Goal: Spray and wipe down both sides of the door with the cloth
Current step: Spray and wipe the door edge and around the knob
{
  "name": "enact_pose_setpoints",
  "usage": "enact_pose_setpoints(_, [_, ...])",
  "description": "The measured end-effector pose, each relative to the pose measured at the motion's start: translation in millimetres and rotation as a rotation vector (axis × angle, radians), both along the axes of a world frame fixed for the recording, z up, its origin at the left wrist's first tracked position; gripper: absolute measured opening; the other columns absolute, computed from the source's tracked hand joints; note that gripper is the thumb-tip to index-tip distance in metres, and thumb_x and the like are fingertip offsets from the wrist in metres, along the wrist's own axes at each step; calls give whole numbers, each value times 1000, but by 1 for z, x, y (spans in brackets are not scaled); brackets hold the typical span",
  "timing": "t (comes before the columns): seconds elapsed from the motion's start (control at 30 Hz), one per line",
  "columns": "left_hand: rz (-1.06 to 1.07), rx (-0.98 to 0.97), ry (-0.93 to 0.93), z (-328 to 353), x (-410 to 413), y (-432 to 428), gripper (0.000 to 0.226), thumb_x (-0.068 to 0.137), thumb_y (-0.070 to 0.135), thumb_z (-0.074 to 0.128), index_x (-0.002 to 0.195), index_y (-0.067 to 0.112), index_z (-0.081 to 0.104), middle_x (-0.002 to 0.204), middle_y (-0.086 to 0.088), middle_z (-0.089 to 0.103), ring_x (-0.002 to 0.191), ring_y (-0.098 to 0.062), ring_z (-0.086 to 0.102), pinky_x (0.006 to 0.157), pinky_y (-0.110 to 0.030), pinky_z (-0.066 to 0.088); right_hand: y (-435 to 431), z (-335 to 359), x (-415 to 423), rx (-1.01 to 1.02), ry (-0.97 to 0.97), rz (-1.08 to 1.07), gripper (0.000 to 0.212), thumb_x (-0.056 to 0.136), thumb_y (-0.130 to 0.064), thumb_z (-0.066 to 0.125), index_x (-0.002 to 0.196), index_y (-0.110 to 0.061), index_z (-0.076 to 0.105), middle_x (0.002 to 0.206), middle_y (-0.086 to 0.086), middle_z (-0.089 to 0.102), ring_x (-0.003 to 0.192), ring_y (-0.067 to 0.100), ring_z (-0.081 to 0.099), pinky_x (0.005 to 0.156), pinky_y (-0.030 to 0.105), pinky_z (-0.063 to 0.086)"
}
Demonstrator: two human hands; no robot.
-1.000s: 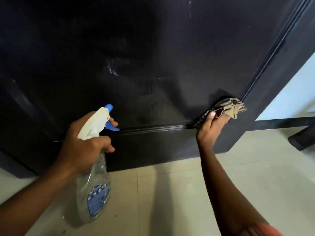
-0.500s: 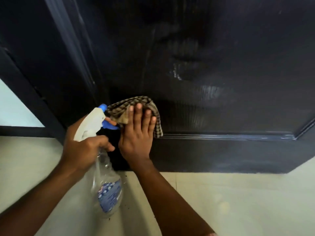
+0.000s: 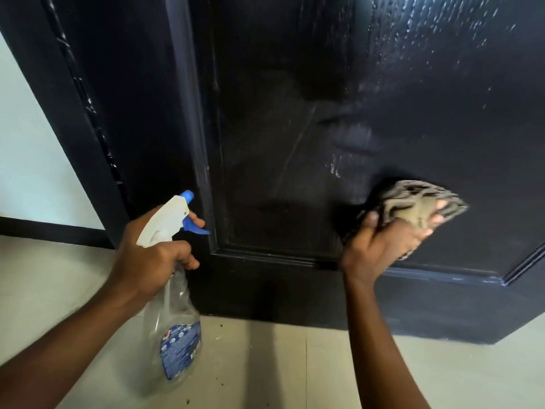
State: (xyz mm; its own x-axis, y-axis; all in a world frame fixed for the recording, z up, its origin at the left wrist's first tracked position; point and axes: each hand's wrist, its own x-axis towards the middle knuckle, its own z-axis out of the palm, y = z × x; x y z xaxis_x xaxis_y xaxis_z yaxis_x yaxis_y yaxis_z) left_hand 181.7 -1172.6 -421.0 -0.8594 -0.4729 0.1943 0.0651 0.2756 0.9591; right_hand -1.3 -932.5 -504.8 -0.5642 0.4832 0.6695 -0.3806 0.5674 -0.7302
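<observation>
Door [image 3: 280, 128], black, panelled: wet streaks and droplets are seen on the lower panel toward its right, so this face is judged sprayed and partly wiped; the other face is not shown. Spray bottle [image 3: 174, 335]: held off the panel's lower left corner by the left hand [image 3: 144, 255], fingers wrapped round the neck, forefinger at the trigger. Cloth [image 3: 413, 202], checked: bunched and pressed against the panel just above its bottom edge, gripped in the curled fingers of the right hand [image 3: 377, 246].
</observation>
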Motion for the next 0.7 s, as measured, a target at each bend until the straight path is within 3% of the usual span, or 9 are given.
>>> enact_pose_setpoints(0.07, [8, 1, 13, 4, 1, -5, 31, 58, -1, 65, 77, 23, 65, 63, -1, 67, 63, -11, 66, 52, -7, 47, -3, 16, -5, -164, -24, -41, 89, 96, -62, 21, 150, 8, 13, 158, 28, 6, 148, 42, 1, 119, 53, 1])
enact_pose_setpoints(0.13, [29, 15, 39, 6, 2, -10, 43, 71, -16, 61, 79, 26, 62, 71, -6, 65, 59, -6, 65, 50, -6, 46, -32, 33, 2, -202, -50, -68, 88, 96, -60, 22, 149, 11, 14, 156, 33, 8, 146, 47, 5, 119, 55, 6])
enact_pose_setpoints(0.2, [59, 24, 54, 11, 4, -16, 52, 74, -22, 54, 78, 30, 59, 75, -9, 65, 54, -7, 65, 49, -6, 46, -84, 46, 19, 70, 33, -16, 79, 95, -48, 32, 147, 11, 20, 152, 36, 14, 142, 52, 12, 117, 59, 11])
enact_pose_setpoints(0.3, [81, 32, 88, 12, 4, -28, 49, 71, -26, 50, 74, 22, 63, 67, -7, 66, 49, -9, 62, 47, -11, 48, -157, 41, 50, 669, 267, 210, 73, 88, -30, 47, 151, -8, 19, 157, 10, 13, 148, 34, 6, 121, 47, -2])
enact_pose_setpoints(0.37, [83, 20, 78, 14, 8, -29, 50, 70, -27, 51, 77, 21, 64, 65, -8, 65, 49, -8, 62, 47, -11, 48, -175, 34, 55, 795, 276, 213, 73, 88, -27, 55, 152, -15, 21, 158, 3, 11, 150, 24, -1, 121, 44, -2])
enact_pose_setpoints(0.47, [82, 11, 49, 16, 15, -27, 53, 70, -27, 53, 79, 23, 64, 64, -3, 66, 49, -7, 62, 47, -9, 47, -161, 37, 51, 838, 263, 205, 70, 90, -29, 49, 152, -14, 19, 158, 4, 14, 150, 23, -1, 121, 42, 0])
enact_pose_setpoints(0.53, [56, 36, 51, 19, 13, -28, 51, 69, -29, 51, 87, 16, 68, 72, -5, 68, 51, -12, 62, 48, -11, 49, -131, 44, 43, 815, 252, 133, 79, 83, -27, 52, 151, -10, 18, 157, 8, 18, 149, 28, 6, 121, 41, -1])
enact_pose_setpoints(0.6, [33, 65, 46, 22, 9, -30, 50, 68, -29, 50, 98, 6, 68, 89, -12, 69, 55, -20, 62, 48, -17, 51, -89, 53, 29, 665, 174, 2, 85, 76, -24, 55, 149, -4, 18, 155, 20, 24, 144, 37, 12, 119, 41, -4])
enact_pose_setpoints(0.7, [20, 56, 47, 29, 8, -28, 49, 69, -24, 52, 96, 13, 68, 95, -10, 70, 54, -21, 63, 51, -23, 55, -21, 70, 12, 296, 70, -118, 74, 92, -29, 45, 149, 7, 14, 155, 31, 16, 144, 45, 10, 118, 46, 0])
